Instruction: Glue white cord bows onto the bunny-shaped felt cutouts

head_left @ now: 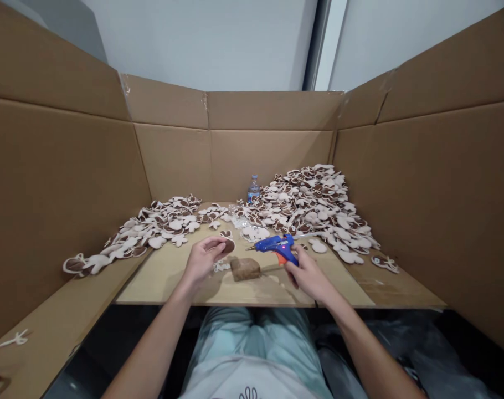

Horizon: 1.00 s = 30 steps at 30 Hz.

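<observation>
Between the thumb and fingers of my left hand (204, 259) is a brown and white felt piece (228, 246) with rounded ear shapes at its top. My right hand (308, 272) is wrapped round the handle of a blue glue gun (272, 244) with an orange trigger and a small lit red light. Its nozzle points left at the felt piece, a short gap apart from it. Below the nozzle a brown block (245, 269) rests on the board. Small white bow-like pieces (222, 266) lie beside the block, partly hidden by my left hand.
A tall heap of felt pieces (306, 199) fills the back right, and a lower heap (164, 224) runs along the left. A plastic bottle (254, 189) and crumpled clear plastic (241, 219) stand between them. Cardboard walls (272, 160) enclose the table. A white bow (15, 338) lies at far left.
</observation>
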### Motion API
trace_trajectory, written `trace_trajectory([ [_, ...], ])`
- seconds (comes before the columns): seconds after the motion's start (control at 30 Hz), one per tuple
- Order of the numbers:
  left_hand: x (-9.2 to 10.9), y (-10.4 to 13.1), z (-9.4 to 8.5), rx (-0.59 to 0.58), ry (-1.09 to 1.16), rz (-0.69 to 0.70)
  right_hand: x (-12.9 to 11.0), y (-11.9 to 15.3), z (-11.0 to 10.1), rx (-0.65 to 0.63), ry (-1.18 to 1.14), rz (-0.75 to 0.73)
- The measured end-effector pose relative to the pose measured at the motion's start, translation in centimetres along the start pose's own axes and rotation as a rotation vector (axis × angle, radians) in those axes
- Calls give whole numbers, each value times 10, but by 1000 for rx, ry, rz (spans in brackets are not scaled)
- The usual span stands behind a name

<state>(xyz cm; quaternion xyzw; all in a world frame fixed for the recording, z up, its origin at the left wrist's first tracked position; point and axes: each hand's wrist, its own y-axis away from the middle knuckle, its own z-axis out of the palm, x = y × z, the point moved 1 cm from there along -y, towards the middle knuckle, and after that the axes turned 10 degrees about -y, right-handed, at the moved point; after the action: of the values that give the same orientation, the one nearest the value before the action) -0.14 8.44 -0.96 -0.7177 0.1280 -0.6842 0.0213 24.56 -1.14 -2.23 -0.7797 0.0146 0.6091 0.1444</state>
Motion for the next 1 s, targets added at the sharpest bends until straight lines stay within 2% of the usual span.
trace_trajectory([
  [0.13,12,21,10,-21,67,8,-14,8,8,60,92,-152],
  [0.27,22,33,10,-46,53,32,-22,15,12,103,221,-202],
  [0.4,26,42,9,-69,83,9,-25,20,15,102,256,-230],
  [0.6,30,46,9,-32,91,11,-29,23,17,131,317,-261],
  [1.0,33,51,9,-42,170,-17,-31,24,16,152,343,-337],
])
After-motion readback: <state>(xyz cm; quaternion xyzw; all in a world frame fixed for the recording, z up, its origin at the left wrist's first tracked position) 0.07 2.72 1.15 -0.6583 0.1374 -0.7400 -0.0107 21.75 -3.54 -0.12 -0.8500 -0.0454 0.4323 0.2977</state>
